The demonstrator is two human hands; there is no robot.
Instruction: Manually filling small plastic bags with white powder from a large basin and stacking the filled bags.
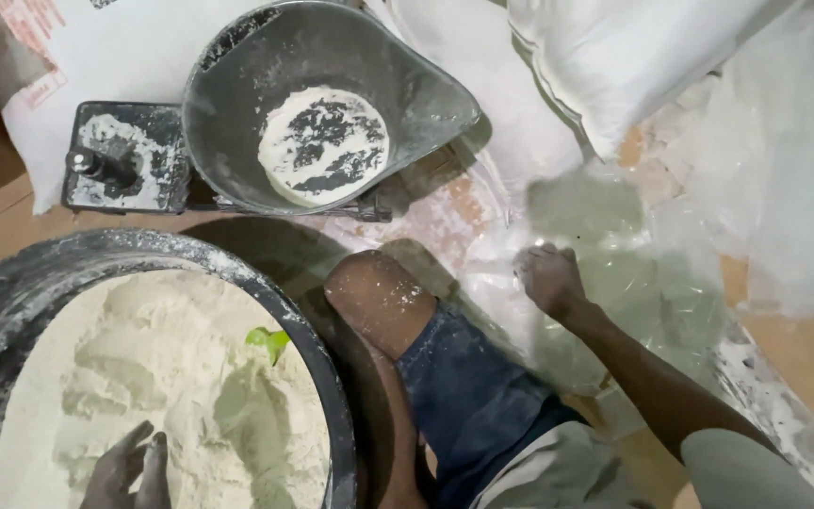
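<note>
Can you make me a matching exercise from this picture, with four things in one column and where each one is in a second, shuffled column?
Things:
1. left hand
2. right hand
3. grey pan
4. green scrap

Places:
A. on the black scale
B. on the powder by the tub's right rim
C. on the clear plastic bags
D. resting on the powder at the bottom of the big black tub

Pairs: 1-D, 2-C, 3-A, 4-B

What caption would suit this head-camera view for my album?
Left hand rests in a big black tub of flour, right hand grips clear plastic bags beside a dusty grey scale pan.
</note>
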